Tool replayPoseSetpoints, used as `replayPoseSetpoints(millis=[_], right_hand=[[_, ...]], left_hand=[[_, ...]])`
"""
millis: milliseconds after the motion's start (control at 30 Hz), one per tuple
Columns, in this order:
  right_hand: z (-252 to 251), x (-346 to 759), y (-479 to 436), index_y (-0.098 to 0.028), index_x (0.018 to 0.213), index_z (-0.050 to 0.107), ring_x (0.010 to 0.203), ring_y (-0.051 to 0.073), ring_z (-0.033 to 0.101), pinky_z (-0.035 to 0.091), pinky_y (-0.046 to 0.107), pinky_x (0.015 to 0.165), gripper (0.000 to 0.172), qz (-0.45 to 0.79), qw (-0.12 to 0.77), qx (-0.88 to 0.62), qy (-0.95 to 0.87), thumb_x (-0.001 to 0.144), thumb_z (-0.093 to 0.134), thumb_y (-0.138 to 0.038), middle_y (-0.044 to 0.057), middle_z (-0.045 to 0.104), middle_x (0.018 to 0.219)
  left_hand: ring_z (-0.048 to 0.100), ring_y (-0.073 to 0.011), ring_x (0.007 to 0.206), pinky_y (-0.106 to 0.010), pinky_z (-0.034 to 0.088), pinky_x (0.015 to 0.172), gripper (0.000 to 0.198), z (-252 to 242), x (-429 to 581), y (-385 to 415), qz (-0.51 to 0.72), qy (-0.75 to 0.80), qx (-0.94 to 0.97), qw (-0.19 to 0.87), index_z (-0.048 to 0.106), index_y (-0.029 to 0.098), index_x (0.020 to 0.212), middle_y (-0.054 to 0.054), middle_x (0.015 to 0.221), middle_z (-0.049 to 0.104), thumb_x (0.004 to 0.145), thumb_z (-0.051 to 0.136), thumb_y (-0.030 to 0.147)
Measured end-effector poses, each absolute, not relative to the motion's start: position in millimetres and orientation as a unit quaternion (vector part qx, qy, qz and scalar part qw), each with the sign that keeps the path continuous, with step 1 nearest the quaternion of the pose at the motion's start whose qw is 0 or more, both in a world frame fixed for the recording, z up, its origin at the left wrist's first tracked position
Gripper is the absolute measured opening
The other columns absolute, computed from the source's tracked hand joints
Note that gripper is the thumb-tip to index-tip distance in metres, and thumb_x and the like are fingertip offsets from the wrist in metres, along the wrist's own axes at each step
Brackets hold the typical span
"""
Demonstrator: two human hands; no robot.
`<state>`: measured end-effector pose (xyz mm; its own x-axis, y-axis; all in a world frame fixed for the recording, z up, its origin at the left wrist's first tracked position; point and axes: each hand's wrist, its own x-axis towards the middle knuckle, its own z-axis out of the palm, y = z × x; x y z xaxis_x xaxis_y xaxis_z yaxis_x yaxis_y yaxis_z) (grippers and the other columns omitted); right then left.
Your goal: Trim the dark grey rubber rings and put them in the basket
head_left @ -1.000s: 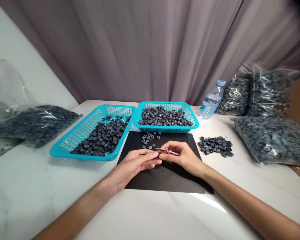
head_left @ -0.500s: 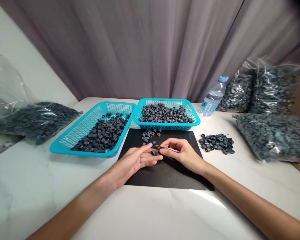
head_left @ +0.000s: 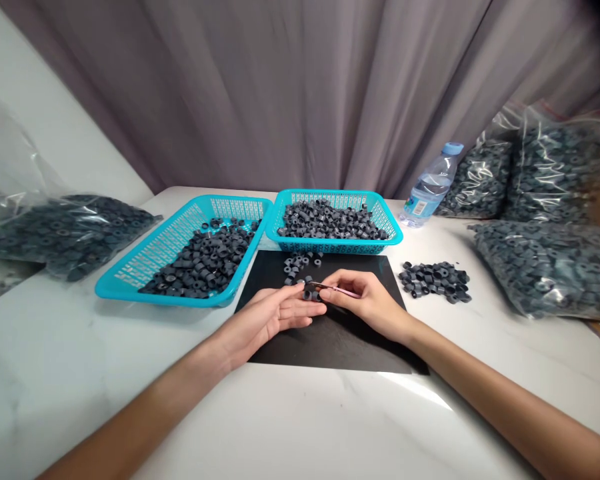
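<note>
Over the black mat point(head_left: 325, 347), my left hand point(head_left: 275, 313) is turned palm up. Its thumb and fingers hold a couple of small dark grey rings point(head_left: 308, 295) near the fingertips. From the right, my right hand point(head_left: 365, 297) pinches a slim pink-handled tool point(head_left: 345, 291) with a metal tip. That tip meets the rings by my left thumb; whether it is tweezers or small scissors cannot be made out. Just beyond my fingers lies a small cluster of loose rings point(head_left: 294, 265) on the mat.
Two blue baskets point(head_left: 110, 292) point(head_left: 337, 244) of grey rings stand behind the mat. To its right lie a ring pile point(head_left: 435, 281), a water bottle point(head_left: 430, 187) and filled plastic bags point(head_left: 555, 267). Another bag point(head_left: 80, 233) lies at left, on the white table point(head_left: 280, 427).
The whole view has shifted slightly, so things sit a little higher. My hands stay together at the rings, with the tool's tip and my left fingers slightly repositioned.
</note>
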<state>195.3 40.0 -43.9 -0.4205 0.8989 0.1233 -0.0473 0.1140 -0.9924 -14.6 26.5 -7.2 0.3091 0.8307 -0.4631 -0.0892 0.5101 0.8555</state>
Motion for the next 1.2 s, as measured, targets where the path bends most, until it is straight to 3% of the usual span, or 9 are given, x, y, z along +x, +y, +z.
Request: replayPoseSetpoints(millis=[300,500,600,700,767,867,933,1033,1200], right_hand=[[-44.2,195.8,40.4,-0.019,0.095,0.073,0.086,0.019,0.062,0.047,0.031,0.082,0.028,0.557,0.418,-0.351,-0.627,0.092,0.068,-0.047,0.002,0.069,0.088],[-42.8,191.1,42.2,-0.019,0.082,0.066,0.069,0.015,0.051,0.040,0.028,0.066,0.040,0.527,0.432,-0.387,-0.621,0.095,0.061,-0.057,0.000,0.059,0.075],[-43.6,189.8,42.1,-0.019,0.081,0.066,0.067,0.014,0.047,0.036,0.028,0.063,0.042,0.519,0.428,-0.390,-0.629,0.095,0.059,-0.058,0.000,0.060,0.078],[-44.1,189.6,41.0,-0.019,0.081,0.066,0.066,0.014,0.045,0.035,0.028,0.062,0.042,0.509,0.424,-0.397,-0.635,0.096,0.058,-0.058,0.001,0.061,0.081],[-44.0,189.5,40.4,-0.019,0.081,0.066,0.066,0.014,0.044,0.034,0.028,0.062,0.042,0.507,0.420,-0.398,-0.639,0.096,0.058,-0.057,0.001,0.062,0.082],[-44.2,188.6,40.2,-0.019,0.080,0.066,0.067,0.015,0.045,0.034,0.028,0.061,0.042,0.502,0.422,-0.394,-0.644,0.097,0.057,-0.057,0.002,0.063,0.084],[-45.8,188.0,40.6,-0.020,0.079,0.066,0.066,0.015,0.045,0.035,0.028,0.060,0.042,0.502,0.432,-0.395,-0.637,0.096,0.057,-0.058,0.001,0.061,0.079],[-51.2,188.2,42.7,-0.021,0.084,0.066,0.064,0.015,0.045,0.034,0.028,0.058,0.041,0.481,0.485,-0.419,-0.598,0.096,0.057,-0.059,0.001,0.059,0.078],[-60.5,190.6,47.8,-0.021,0.096,0.065,0.063,0.016,0.043,0.034,0.029,0.056,0.039,0.427,0.549,-0.469,-0.544,0.095,0.056,-0.059,0.000,0.054,0.077]], left_hand=[[0.078,-0.0231,0.097,-0.019,0.059,0.070,0.025,-5.8,-14.0,25.5,0.318,0.498,0.367,0.718,0.075,0.007,0.099,-0.019,0.096,0.082,0.095,0.066,0.030],[0.077,-0.0209,0.102,-0.019,0.061,0.076,0.019,30.7,-19.2,32.5,0.401,0.498,0.330,0.695,0.073,0.012,0.090,-0.013,0.103,0.082,0.097,0.056,0.014],[0.074,-0.0203,0.109,-0.020,0.061,0.085,0.022,53.5,-43.2,44.3,0.500,0.513,0.368,0.592,0.069,0.016,0.083,-0.010,0.106,0.081,0.097,0.052,0.013],[0.070,-0.0258,0.116,-0.030,0.060,0.093,0.019,62.2,-79.3,55.3,0.567,0.550,0.499,0.357,0.071,0.017,0.094,-0.008,0.113,0.078,0.097,0.056,0.028],[0.067,-0.0292,0.119,-0.039,0.054,0.103,0.027,60.6,-100.7,59.5,0.524,0.623,0.553,0.179,0.072,0.017,0.105,-0.005,0.119,0.076,0.098,0.053,0.036],[0.065,-0.0359,0.120,-0.048,0.042,0.112,0.032,55.0,-113.4,60.8,0.392,0.688,0.610,0.019,0.074,0.021,0.110,-0.001,0.115,0.077,0.099,0.050,0.040],[0.064,-0.0355,0.122,-0.044,0.041,0.112,0.030,51.3,-104.7,58.8,0.370,0.672,0.640,-0.039,0.074,0.022,0.108,-0.003,0.117,0.076,0.099,0.052,0.040],[0.067,-0.0265,0.112,-0.034,0.044,0.106,0.026,41.8,-71.4,53.7,0.350,0.594,0.723,-0.045,0.072,0.024,0.107,-0.005,0.116,0.075,0.101,0.050,0.037],[0.063,-0.0287,0.109,-0.041,0.044,0.103,0.023,5.8,-8.6,55.6,0.193,0.480,0.853,-0.068,0.073,0.019,0.106,-0.011,0.110,0.073,0.100,0.051,0.022]])
